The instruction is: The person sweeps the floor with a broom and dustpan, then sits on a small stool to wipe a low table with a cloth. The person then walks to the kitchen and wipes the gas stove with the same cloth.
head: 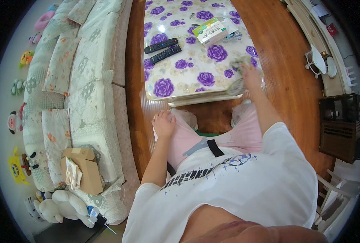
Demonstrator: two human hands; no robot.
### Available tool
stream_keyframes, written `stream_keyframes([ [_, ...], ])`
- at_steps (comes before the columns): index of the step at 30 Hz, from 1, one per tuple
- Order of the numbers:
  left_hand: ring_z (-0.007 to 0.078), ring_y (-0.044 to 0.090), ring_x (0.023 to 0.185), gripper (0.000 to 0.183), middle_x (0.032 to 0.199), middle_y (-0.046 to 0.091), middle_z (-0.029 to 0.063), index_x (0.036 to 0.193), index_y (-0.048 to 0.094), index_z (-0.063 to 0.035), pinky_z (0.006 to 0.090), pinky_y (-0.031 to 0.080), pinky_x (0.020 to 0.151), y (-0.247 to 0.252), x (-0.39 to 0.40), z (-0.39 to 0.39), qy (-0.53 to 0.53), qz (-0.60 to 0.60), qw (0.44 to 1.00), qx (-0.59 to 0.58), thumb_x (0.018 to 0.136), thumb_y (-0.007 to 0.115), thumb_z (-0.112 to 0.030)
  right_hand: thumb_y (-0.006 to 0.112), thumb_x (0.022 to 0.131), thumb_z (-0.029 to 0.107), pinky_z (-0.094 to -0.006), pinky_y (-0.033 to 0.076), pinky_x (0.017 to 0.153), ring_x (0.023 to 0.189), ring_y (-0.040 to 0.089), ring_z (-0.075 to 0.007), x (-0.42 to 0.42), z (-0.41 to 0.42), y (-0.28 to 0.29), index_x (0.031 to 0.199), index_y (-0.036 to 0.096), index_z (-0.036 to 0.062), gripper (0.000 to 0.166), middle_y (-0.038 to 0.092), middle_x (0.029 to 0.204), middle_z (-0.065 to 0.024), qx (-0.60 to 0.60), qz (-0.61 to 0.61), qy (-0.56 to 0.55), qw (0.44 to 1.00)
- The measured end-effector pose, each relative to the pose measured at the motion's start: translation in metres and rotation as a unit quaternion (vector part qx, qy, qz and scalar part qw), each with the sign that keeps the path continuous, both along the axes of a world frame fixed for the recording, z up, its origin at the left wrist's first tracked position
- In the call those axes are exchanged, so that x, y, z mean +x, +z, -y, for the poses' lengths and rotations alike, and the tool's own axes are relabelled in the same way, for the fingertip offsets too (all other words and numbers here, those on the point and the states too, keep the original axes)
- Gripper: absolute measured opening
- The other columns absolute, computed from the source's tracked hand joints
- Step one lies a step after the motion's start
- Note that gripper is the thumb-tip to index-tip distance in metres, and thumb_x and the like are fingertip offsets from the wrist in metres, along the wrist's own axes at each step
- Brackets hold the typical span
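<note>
My right hand [251, 76] reaches over the near right corner of a low table with a purple-rose tablecloth [195, 73]. It is blurred by motion and is on a thin, greenish, crumpled item [239, 86], perhaps a cloth or plastic bag, that hangs near the table's edge. My left hand [164, 122] rests on my thigh, holding nothing. Two black remote controls [161, 45] lie side by side at the table's left. Farther back on the right, a white and green carton [211, 32] lies beside a clear plastic packet [233, 35].
Along the left stands a covered sofa [87, 82] with cushions, plush toys and an opened cardboard box [88, 174]. To the right are a long cabinet [310, 33], a dark wood-and-glass unit [339, 130] and white chairs [334, 194]. Wooden floor [286, 85] surrounds the table.
</note>
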State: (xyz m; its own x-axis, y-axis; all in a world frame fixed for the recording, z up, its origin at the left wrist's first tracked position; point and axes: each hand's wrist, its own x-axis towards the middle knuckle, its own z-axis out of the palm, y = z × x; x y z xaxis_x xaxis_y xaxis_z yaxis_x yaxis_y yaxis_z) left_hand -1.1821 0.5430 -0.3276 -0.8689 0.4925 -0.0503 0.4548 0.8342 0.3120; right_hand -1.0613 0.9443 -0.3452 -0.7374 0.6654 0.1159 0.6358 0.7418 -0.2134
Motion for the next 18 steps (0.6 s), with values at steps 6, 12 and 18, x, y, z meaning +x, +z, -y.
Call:
stream_keyframes([
  [6, 0.0274, 0.039, 0.115, 0.034, 0.122, 0.047, 0.0086, 0.105, 0.056, -0.0118, 0.0498, 0.032, 0.089, -0.015, -0.016, 0.002, 0.053, -0.056, 0.992, 0.103, 0.075, 0.06, -0.027, 0.056, 0.076, 0.018, -0.0437, 0.045, 0.075, 0.091, 0.053, -0.0332, 0.017, 0.0, 0.007, 0.117, 0.051, 0.0184, 0.041, 0.045, 0.12, -0.0182, 0.03, -0.058, -0.1, 0.993],
  [12, 0.0347, 0.032, 0.12, 0.045, 0.129, 0.038, 0.0134, 0.117, 0.048, -0.0123, 0.0584, 0.027, 0.091, -0.007, -0.049, -0.056, 0.025, -0.095, 0.995, 0.03, 0.079, 0.057, -0.032, 0.06, 0.07, 0.012, -0.0428, 0.042, 0.078, 0.1, 0.047, -0.029, -0.053, 0.141, 0.022, 0.116, 0.051, 0.0205, 0.047, 0.044, 0.123, -0.0094, 0.008, -0.049, 0.162, 0.985],
  [18, 0.0372, 0.027, 0.123, 0.051, 0.133, 0.031, 0.0182, 0.124, 0.043, -0.0142, 0.0598, 0.024, 0.093, -0.021, -0.109, -0.088, 0.109, -0.088, 0.99, 0.011, 0.081, 0.049, -0.042, 0.062, 0.069, 0.014, -0.0406, 0.039, 0.086, 0.105, 0.045, -0.028, -0.058, 0.114, 0.007, 0.114, 0.052, 0.0232, 0.047, 0.043, 0.124, -0.0046, -0.037, -0.116, 0.165, 0.979],
])
